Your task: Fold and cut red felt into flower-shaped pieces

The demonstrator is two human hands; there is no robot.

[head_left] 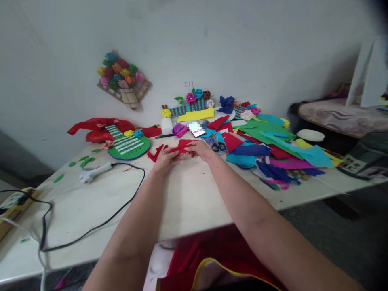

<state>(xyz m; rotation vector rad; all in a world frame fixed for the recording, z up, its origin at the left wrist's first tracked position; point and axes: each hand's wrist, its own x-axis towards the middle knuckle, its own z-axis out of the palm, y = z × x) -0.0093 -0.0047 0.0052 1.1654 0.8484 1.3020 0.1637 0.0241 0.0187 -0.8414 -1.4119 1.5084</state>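
Between my two hands is a piece of red crepe paper, held just above the white table. My left hand pinches its left side, and the fingers of my right hand are closed on its right side. Some of the paper's lower edge is hidden by my fingers. Red paper strips lie right beside my left hand. To the right of my right hand is a pair of dark-handled scissors. A lit phone lies just beyond my hands.
A green guitar-shaped craft lies at the left, near a hot glue gun whose black cord loops across the table. Coloured paper sheets pile up on the right. A decorated craft leans against the wall.
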